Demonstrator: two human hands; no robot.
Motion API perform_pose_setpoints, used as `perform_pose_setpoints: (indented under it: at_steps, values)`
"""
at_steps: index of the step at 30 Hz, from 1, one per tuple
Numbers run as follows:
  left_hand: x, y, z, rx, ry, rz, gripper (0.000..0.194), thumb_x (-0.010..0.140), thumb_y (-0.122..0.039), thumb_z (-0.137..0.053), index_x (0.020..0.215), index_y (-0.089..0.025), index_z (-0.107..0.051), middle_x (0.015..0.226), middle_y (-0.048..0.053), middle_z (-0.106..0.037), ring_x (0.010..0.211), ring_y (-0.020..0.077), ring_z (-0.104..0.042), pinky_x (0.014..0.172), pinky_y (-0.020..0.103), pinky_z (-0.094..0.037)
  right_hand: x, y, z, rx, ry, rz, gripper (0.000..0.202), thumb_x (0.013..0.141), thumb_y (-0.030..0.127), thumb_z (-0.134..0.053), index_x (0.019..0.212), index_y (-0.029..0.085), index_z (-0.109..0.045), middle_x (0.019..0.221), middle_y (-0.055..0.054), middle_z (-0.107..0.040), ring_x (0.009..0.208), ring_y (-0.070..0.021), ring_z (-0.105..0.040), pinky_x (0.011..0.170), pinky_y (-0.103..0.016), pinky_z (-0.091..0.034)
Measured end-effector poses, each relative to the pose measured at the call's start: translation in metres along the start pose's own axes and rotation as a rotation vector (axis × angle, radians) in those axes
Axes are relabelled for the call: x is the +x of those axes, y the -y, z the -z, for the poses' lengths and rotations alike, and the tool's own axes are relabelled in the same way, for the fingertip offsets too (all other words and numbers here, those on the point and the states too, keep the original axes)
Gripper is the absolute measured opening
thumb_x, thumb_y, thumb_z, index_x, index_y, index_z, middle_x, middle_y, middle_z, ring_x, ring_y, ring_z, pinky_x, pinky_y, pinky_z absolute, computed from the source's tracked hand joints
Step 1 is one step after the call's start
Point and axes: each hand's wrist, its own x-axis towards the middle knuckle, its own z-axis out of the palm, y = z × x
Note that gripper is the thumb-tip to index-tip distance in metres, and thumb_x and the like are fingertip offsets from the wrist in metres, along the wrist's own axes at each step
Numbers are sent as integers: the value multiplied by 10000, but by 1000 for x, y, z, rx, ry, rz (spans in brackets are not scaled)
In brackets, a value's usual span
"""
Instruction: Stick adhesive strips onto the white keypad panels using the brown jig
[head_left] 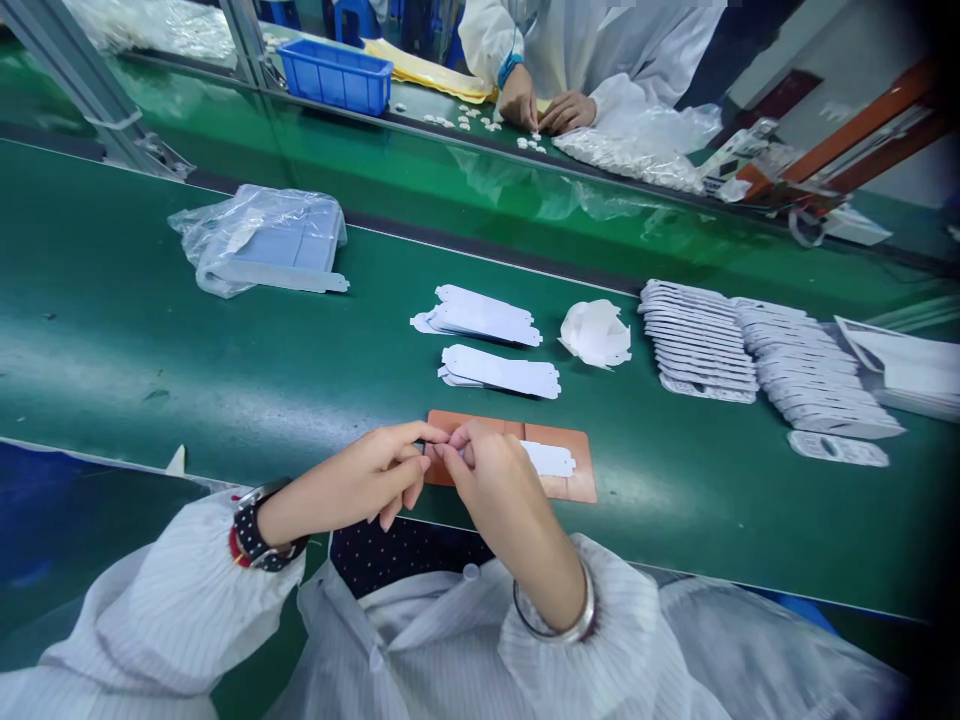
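Observation:
A white die-cut strip (pixel 551 459) lies on an orange-brown rectangular mat (pixel 581 485) near the table's front edge. My right hand (pixel 487 465) reaches over the mat with thumb and forefinger pinched at the strip's left end; the hand covers part of the strip. Beside it, my left hand (pixel 382 470) stretches its forefinger to my right fingertips, its other fingers loosely bent and apart. Behind the mat lie two small piles of similar white strips, the farther pile (pixel 480 315) and the nearer pile (pixel 502 372). A crumpled heap of white pieces (pixel 596 333) is beside them.
Rows of white flat parts (pixel 697 340) stand at the right, with a single part (pixel 838 449) in front. A plastic-wrapped stack (pixel 289 235) lies back left. Across the divider, a co-worker's hands (pixel 544 108) handle small white pieces near a blue bin (pixel 335 75).

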Motion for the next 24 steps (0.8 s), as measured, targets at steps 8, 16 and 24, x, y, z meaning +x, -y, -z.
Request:
perform_pose_setpoints:
  at_steps: [8, 16, 24]
  values:
    - [-7, 1, -7, 146, -49, -7, 461, 894, -184, -327, 1349, -256, -358, 635, -79, -527, 409, 53, -472, 470, 180, -416, -4, -8, 7, 218, 19, 80, 196, 880, 214, -415, 708, 194, -508, 549, 18, -514, 503, -129, -436, 486, -243, -260]
    - [0, -7, -15, 141, -167, 37, 298, 904, -299, -363, 1166, -200, -466, 570, -83, -515, 370, 63, -455, 425, 180, -382, 0, -16, 6, 385, 57, 66, 174, 857, 227, -442, 707, 187, -522, 597, 2, -551, 549, -130, -456, 510, -234, -310]
    - [20, -16, -8, 134, -133, 57, 267, 889, -329, -405, 726, -162, -534, 463, -68, -506, 311, 38, -413, 356, 139, -313, -1, -18, 6, 416, 64, 59, 177, 855, 228, -434, 709, 185, -524, 548, 16, -510, 507, -123, -431, 482, -229, -299]
